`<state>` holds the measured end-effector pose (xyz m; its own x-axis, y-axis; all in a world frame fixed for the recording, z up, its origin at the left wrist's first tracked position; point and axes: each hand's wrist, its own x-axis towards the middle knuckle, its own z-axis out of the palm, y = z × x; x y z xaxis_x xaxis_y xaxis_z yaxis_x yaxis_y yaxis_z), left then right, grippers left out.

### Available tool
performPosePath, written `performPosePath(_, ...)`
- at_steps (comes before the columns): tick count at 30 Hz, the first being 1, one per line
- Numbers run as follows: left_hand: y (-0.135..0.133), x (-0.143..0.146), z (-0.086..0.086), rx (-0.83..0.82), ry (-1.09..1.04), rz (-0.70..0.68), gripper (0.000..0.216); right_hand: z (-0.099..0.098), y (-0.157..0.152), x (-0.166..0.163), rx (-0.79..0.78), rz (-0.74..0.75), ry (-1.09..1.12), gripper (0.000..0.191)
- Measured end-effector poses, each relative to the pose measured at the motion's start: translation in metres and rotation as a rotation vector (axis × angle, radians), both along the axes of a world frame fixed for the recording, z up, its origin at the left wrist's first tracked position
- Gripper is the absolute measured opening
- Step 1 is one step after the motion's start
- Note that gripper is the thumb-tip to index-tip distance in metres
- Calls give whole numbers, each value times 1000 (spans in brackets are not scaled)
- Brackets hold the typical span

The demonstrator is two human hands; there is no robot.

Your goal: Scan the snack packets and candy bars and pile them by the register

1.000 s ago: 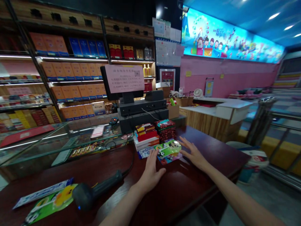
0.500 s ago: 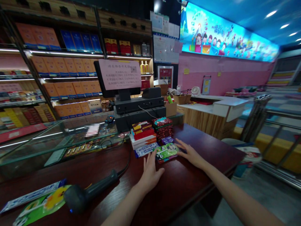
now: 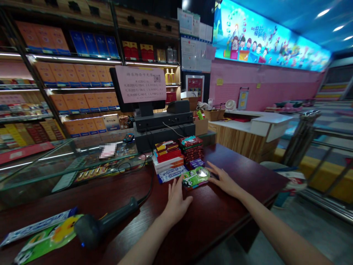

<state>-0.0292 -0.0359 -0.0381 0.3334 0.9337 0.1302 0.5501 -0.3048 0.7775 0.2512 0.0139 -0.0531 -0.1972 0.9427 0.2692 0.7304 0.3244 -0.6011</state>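
My left hand (image 3: 175, 200) lies flat on the dark red counter (image 3: 215, 221), fingers stretched out, its tips at the left edge of a small stack of green panda-print packets (image 3: 195, 177). My right hand (image 3: 224, 179) rests open on the counter too, fingers touching the right side of that stack. Behind the packets stand a pile of red and white boxes (image 3: 168, 159) and a pile of dark red packets (image 3: 191, 151). A blue-and-white toothpaste box (image 3: 171, 174) lies at the foot of the red and white pile.
A black barcode scanner (image 3: 95, 228) with its cable lies at the near left, beside a green packet (image 3: 44, 241) and a long blue box (image 3: 38, 227). A cash register with screen (image 3: 154, 117) stands behind the piles. A glass display case (image 3: 68, 162) runs along the left.
Both hands have pushed the green packet stack a little farther back, closer to the piles. The view has shifted slightly.
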Motion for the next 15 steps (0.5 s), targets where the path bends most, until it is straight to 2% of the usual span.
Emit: performPosePath(15,2,0,-6,40,-41,45,84,8,-7,-7,8,-56,3,81)
